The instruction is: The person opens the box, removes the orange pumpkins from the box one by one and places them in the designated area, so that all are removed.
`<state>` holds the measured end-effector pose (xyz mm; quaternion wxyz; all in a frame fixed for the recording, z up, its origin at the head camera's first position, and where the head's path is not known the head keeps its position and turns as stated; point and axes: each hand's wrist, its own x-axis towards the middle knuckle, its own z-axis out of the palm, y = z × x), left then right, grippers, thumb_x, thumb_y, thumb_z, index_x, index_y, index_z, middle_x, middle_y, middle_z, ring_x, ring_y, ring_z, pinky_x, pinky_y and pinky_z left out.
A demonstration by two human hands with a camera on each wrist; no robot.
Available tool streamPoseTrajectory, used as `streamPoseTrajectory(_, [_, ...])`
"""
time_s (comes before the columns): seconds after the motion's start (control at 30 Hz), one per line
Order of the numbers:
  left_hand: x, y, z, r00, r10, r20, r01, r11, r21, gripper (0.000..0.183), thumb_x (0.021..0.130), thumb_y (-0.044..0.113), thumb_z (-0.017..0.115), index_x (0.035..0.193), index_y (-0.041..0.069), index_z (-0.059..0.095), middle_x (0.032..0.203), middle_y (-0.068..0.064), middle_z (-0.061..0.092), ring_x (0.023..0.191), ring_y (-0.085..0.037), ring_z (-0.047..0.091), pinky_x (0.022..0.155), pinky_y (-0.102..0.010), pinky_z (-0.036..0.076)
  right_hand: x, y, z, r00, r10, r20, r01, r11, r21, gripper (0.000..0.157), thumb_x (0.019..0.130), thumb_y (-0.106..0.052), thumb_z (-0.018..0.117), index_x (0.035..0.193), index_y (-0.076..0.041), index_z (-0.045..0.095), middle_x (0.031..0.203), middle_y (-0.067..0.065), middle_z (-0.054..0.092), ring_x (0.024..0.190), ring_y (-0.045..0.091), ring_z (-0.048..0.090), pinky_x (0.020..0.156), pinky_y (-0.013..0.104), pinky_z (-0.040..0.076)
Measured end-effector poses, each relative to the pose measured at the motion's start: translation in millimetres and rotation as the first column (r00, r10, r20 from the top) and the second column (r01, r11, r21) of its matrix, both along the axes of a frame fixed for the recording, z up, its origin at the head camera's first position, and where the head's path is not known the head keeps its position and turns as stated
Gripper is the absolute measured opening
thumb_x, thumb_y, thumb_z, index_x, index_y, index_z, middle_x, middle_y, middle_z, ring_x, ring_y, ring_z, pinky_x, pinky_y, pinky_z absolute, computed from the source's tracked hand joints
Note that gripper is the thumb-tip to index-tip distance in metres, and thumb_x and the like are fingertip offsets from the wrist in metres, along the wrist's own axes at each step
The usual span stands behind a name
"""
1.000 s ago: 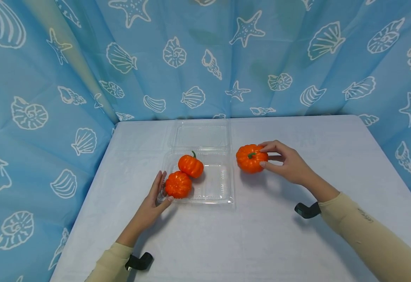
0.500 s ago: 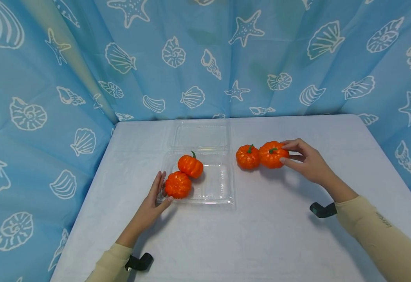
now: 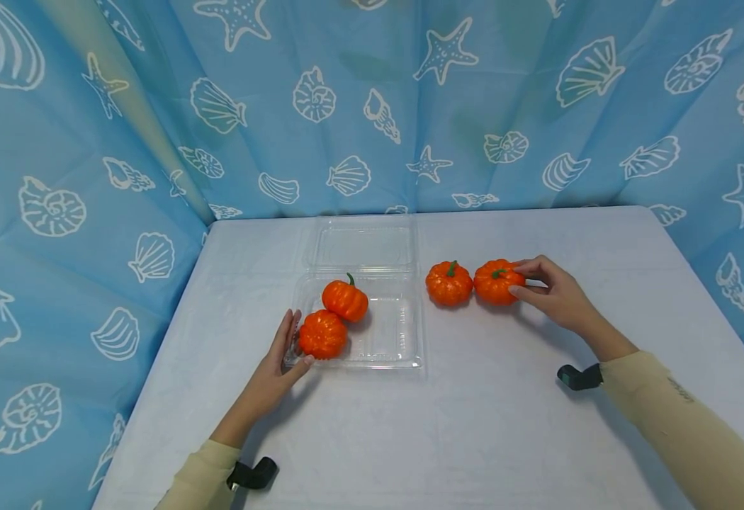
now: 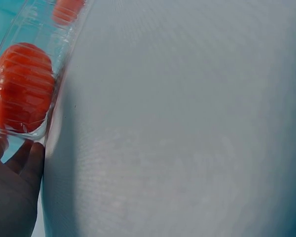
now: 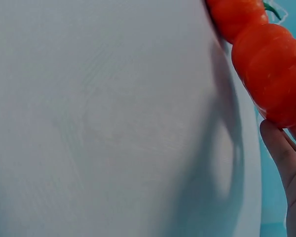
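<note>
My right hand (image 3: 553, 294) pinches a small orange pumpkin (image 3: 497, 282) between thumb and fingers at its right side. It sits on the table, close against another orange pumpkin (image 3: 449, 283) with a green stem. In the right wrist view, the gripped pumpkin (image 5: 271, 74) shows above the fingertips. Two more pumpkins lie in the left half of a clear plastic clamshell box (image 3: 385, 333): one ribbed without a visible stem (image 3: 323, 334), the other tilted with its stem up (image 3: 345, 300). My left hand (image 3: 275, 368) rests with extended fingers against the box's front left corner.
The box's clear lid (image 3: 364, 243) lies folded back toward the far edge of the white-covered table (image 3: 461, 432). A blue curtain (image 3: 372, 106) with shell prints hangs behind and to the left.
My right hand has carried its pumpkin rightward from in front of the other one, uncovering that pumpkin, then lowered it onto the table. The left hand has stayed at the box.
</note>
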<state>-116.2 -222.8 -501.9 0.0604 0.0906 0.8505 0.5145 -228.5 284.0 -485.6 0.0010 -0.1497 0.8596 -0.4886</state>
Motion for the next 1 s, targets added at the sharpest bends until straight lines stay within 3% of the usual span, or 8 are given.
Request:
streamPoseTrajectory(0.13, [0.0,0,-0.1,1.0,0.002,0.004,-0.002,1.0,-0.001,0.09,0.1,0.029,0.065,0.165,0.021,0.004,0.17,0.0,0.015,0.155,-0.029,0.016,0.122,-0.06,0.011,-4.7,-2,-5.7,0.999,-0.024,0.027,0.023,0.999,0.026,0.037,0.097,-0.018,0.072,0.125,-0.001,0.055,0.139,0.019,0.055,0.128,0.041,0.055,0.09,0.006,0.045])
streamPoseTrajectory(0.53, [-0.7,0,-0.8,1.0,0.006,0.005,-0.006,1.0,-0.008,0.09,0.1,0.03,0.065,0.165,0.02,0.004,0.17,0.0,0.015,0.156,-0.028,0.016,0.122,-0.06,0.01,-11.0,3,-16.5,0.994,-0.069,0.084,0.064,0.996,0.055,0.041,0.101,-0.02,0.065,0.132,0.002,0.05,0.141,0.023,0.055,0.129,0.043,0.054,0.091,0.007,0.044])
streamPoseTrajectory(0.6, [-0.6,0,-0.6,1.0,0.005,0.005,-0.005,1.0,-0.007,0.09,0.1,0.031,0.065,0.165,0.02,0.004,0.17,0.0,0.015,0.156,-0.028,0.016,0.122,-0.06,0.01,-12.1,3,-17.3,0.993,-0.074,0.09,0.067,0.995,0.076,0.042,0.102,-0.019,0.064,0.133,0.003,0.049,0.142,0.025,0.054,0.13,0.044,0.052,0.095,0.012,0.047])
streamPoseTrajectory(0.77, [-0.8,0,-1.0,1.0,-0.001,0.0,0.001,1.0,-0.003,0.09,0.1,0.03,0.065,0.165,0.021,0.004,0.17,0.0,0.015,0.156,-0.028,0.016,0.122,-0.06,0.01,-12.4,3,-13.8,0.992,-0.08,0.093,0.07,0.992,0.107,0.043,0.101,-0.023,0.065,0.133,0.001,0.05,0.145,0.023,0.052,0.13,0.043,0.052,0.105,0.04,0.049])
streamPoseTrajectory(0.83, [-0.9,0,-1.4,1.0,-0.004,-0.003,0.004,1.0,-0.002,0.089,0.1,0.029,0.065,0.165,0.021,0.004,0.17,-0.001,0.015,0.156,-0.028,0.016,0.122,-0.06,0.01,-11.5,3,-11.2,0.993,-0.081,0.091,0.073,0.993,0.091,0.043,0.101,-0.025,0.067,0.132,0.0,0.052,0.146,0.021,0.051,0.131,0.04,0.052,0.105,0.038,0.049])
streamPoseTrajectory(1.0, [-1.1,-1,-2.2,1.0,-0.004,-0.004,0.004,1.0,-0.004,0.089,0.1,0.029,0.065,0.165,0.02,0.004,0.17,-0.001,0.015,0.155,-0.028,0.017,0.122,-0.06,0.011,-10.5,1,-6.3,0.994,-0.076,0.083,0.072,0.996,0.05,0.046,0.099,-0.026,0.069,0.134,-0.001,0.052,0.145,0.02,0.051,0.131,0.038,0.05,0.092,0.008,0.046])
